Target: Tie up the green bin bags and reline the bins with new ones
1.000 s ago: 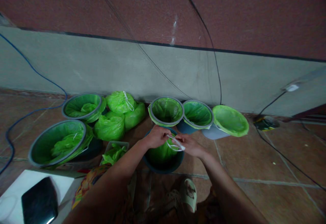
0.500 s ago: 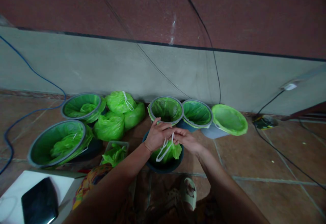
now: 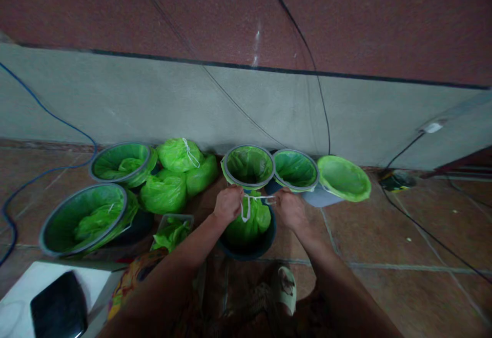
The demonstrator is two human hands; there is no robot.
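Left hand (image 3: 229, 204): we grip the white drawstring (image 3: 261, 197), fingers closed | Right hand (image 3: 289, 207): we grip it opposite, stretched between | Green bag (image 3: 248, 225): lower centre of frame, inside dark bucket (image 3: 246, 256) | Piled bags (image 3: 165, 192): left of centre

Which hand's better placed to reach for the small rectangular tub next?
Probably the left hand: it is nearer the small tub than the right hand, though both hold the white string.
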